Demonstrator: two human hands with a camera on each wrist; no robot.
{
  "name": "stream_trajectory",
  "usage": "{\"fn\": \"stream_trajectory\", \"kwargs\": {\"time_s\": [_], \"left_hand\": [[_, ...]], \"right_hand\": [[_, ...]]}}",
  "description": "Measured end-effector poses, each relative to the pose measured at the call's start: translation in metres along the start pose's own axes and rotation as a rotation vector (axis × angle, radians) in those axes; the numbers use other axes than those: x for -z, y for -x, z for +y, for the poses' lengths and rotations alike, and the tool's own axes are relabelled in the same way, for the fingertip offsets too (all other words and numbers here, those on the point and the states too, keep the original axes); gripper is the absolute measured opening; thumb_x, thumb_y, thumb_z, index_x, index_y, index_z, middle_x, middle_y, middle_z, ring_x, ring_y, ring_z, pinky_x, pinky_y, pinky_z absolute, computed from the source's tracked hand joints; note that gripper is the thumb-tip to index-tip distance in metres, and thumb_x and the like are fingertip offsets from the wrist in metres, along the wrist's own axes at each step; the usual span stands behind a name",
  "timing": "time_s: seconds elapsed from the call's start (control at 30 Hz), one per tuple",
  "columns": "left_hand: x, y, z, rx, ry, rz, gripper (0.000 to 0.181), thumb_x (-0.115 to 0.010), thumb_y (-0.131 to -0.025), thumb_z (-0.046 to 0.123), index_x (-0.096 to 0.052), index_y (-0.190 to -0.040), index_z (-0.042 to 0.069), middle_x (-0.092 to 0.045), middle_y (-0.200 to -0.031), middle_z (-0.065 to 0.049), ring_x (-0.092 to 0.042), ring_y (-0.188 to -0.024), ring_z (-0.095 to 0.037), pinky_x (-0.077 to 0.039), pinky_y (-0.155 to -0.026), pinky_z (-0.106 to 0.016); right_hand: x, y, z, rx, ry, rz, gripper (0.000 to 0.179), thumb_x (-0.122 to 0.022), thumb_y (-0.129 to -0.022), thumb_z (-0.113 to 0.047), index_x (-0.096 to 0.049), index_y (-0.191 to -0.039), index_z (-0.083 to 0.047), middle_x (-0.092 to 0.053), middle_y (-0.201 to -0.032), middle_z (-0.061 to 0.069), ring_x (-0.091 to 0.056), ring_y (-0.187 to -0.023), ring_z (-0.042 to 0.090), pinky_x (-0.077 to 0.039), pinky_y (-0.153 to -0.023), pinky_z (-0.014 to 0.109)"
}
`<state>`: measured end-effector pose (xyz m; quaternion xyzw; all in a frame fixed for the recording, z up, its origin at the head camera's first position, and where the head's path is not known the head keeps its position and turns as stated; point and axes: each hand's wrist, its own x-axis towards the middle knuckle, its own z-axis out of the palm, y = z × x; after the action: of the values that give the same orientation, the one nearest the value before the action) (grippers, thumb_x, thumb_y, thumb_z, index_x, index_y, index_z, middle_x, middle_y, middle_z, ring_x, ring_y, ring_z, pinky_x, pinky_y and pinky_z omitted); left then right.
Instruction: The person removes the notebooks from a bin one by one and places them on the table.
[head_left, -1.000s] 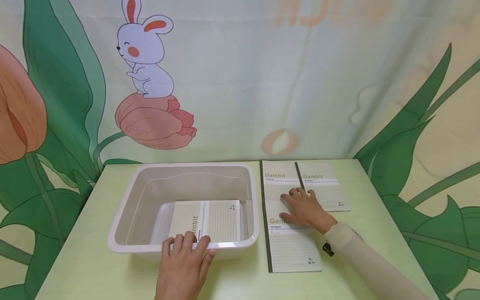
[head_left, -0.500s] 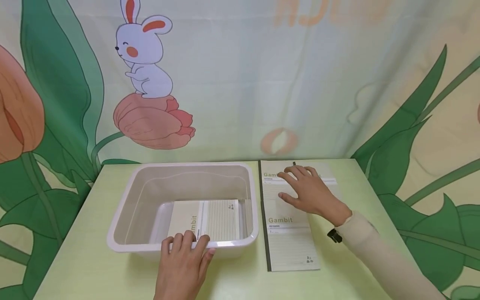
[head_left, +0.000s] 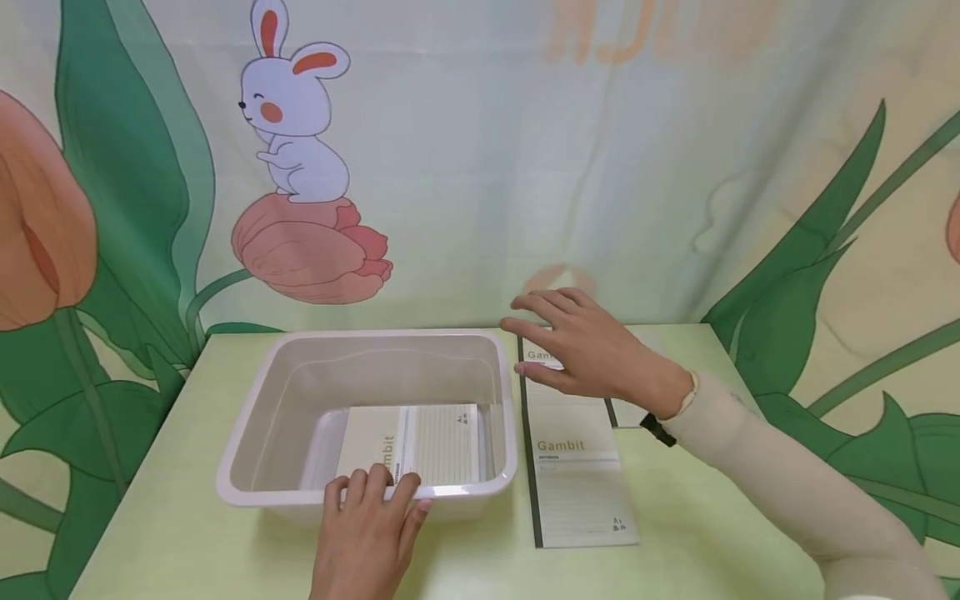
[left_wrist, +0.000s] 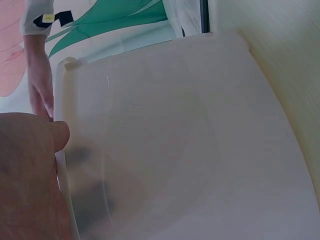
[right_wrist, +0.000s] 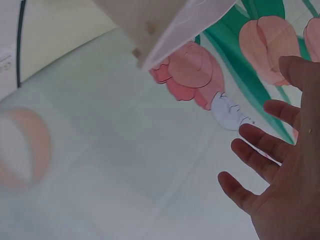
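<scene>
A pale plastic basin (head_left: 510, 433) stands on the table with a Gambit notebook (head_left: 442, 442) lying in it. My left hand (head_left: 367, 529) grips the basin's near rim, fingers hooked over it and thumb outside; the left wrist view shows the basin's outer wall (left_wrist: 175, 140) close up. Above the far notebooks, near the basin's right rim, my right hand (head_left: 581, 346) hovers with fingers spread and nothing held. Under it a far notebook (head_left: 540, 354) is partly hidden, and another notebook (head_left: 648, 342) beside it is mostly covered. A near notebook (head_left: 581, 492) lies in plain view.
The light green table (head_left: 712, 500) ends at a hanging cloth backdrop (head_left: 450, 167) printed with a rabbit and tulips. A small black object (head_left: 658, 429) is attached at the right sleeve's cuff.
My right hand has lifted off the notebooks and moved up and left toward the basin, fingers spreading. The left hand stays on the rim. The notebooks look unmoved.
</scene>
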<state>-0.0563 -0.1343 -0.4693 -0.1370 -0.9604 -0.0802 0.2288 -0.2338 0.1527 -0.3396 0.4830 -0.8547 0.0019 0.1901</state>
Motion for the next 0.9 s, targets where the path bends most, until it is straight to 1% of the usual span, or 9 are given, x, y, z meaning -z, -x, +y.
{"fn": "stream_trajectory", "kwargs": {"time_s": [0.13,0.2,0.33,0.47,0.6,0.8,0.9], "left_hand": [[0.0,-0.001,0.0,-0.002,-0.003,0.003,0.05,-0.021,-0.104,0.054,-0.059,-0.109,0.021,-0.049,-0.092,-0.004,-0.045,-0.087,-0.026,-0.035,-0.09,-0.047],[0.0,0.0,0.0,-0.002,-0.006,0.004,0.053,-0.019,-0.104,0.055,-0.059,-0.108,0.021,-0.049,-0.092,-0.004,-0.045,-0.087,-0.026,-0.035,-0.09,-0.047],[0.001,0.0,0.0,-0.001,-0.003,0.005,0.053,-0.019,-0.104,0.055,-0.058,-0.108,0.02,-0.049,-0.093,-0.005,-0.045,-0.088,-0.026,-0.035,-0.09,-0.047],[0.0,0.0,0.0,-0.003,-0.006,0.004,0.051,-0.02,-0.104,0.055,-0.058,-0.108,0.021,-0.049,-0.093,-0.005,-0.045,-0.088,-0.026,-0.035,-0.09,-0.047],[0.0,0.0,-0.001,-0.008,-0.009,0.005,0.052,-0.019,-0.104,0.055,-0.058,-0.108,0.021,-0.049,-0.093,-0.005,-0.046,-0.087,-0.026,-0.035,-0.089,-0.048],[-0.001,0.0,-0.001,-0.018,-0.005,0.034,0.056,-0.014,-0.104,0.055,-0.059,-0.106,0.02,-0.049,-0.092,-0.006,-0.045,-0.086,-0.027,-0.036,-0.088,-0.049],[-0.001,-0.001,-0.001,-0.017,-0.006,0.039,0.057,-0.014,-0.105,0.055,-0.058,-0.106,0.02,-0.049,-0.093,-0.006,-0.046,-0.086,-0.027,-0.035,-0.088,-0.049]], "right_hand": [[0.008,-0.022,-0.009,0.075,0.029,-0.01,0.05,-0.05,-0.098,-0.051,-0.05,-0.14,-0.022,-0.053,-0.139,0.007,-0.049,-0.13,0.028,-0.038,-0.107,0.047],[0.009,-0.034,-0.014,0.105,0.042,-0.028,0.051,-0.049,-0.098,-0.052,-0.05,-0.14,-0.023,-0.052,-0.14,0.006,-0.049,-0.131,0.028,-0.038,-0.108,0.047],[0.009,-0.059,-0.025,0.155,0.055,-0.076,0.05,-0.045,-0.099,-0.053,-0.049,-0.141,-0.025,-0.051,-0.142,0.003,-0.049,-0.13,0.024,-0.038,-0.109,0.045],[0.003,-0.084,-0.036,0.216,0.038,-0.106,0.049,-0.044,-0.1,-0.052,-0.048,-0.141,-0.026,-0.05,-0.142,0.002,-0.049,-0.13,0.021,-0.038,-0.109,0.042],[-0.004,-0.106,-0.047,0.272,0.015,-0.147,0.049,-0.045,-0.1,-0.051,-0.046,-0.142,-0.026,-0.048,-0.143,0.002,-0.048,-0.131,0.02,-0.039,-0.108,0.04],[-0.016,-0.132,-0.066,0.332,0.004,-0.271,0.052,-0.046,-0.1,-0.049,-0.039,-0.147,-0.028,-0.044,-0.147,0.0,-0.045,-0.134,0.018,-0.038,-0.11,0.038],[-0.024,-0.145,-0.076,0.348,0.006,-0.318,0.054,-0.047,-0.099,-0.049,-0.037,-0.148,-0.03,-0.043,-0.148,-0.002,-0.045,-0.133,0.016,-0.04,-0.108,0.037]]}}
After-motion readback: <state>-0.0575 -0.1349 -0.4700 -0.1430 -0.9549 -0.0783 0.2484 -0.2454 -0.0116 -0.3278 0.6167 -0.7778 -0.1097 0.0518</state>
